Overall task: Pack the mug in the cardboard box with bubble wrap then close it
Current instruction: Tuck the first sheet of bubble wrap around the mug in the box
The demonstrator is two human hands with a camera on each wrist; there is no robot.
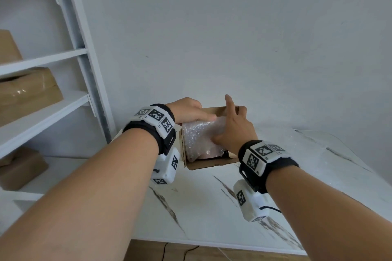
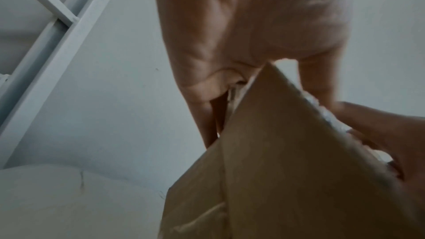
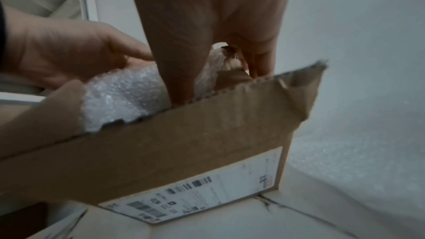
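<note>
A small brown cardboard box point(image 1: 209, 164) stands open on the white marble table point(image 1: 201, 207), with a shipping label point(image 3: 195, 188) on its near wall. The mug is hidden inside a bubble wrap bundle point(image 1: 200, 137) that sits partly in the box; a pinkish tint shows through at its near end. My left hand point(image 1: 189, 110) holds the bundle's far left end, thumb laid along its top. My right hand point(image 1: 232, 128) grips the right side: thumb point(image 3: 179, 79) down in front of the bundle point(image 3: 128, 94), fingers behind it, index finger raised. In the left wrist view the box point(image 2: 287, 170) hides my left hand's point(image 2: 253, 43) fingertips.
White shelving point(image 1: 53, 55) at the left holds several brown parcels point(image 1: 27, 91). A loose sheet of bubble wrap point(image 1: 322, 144) lies on the table to the right of the box. The wall point(image 1: 233, 27) is close behind the box. Cables point(image 1: 186, 252) run below the table's front edge.
</note>
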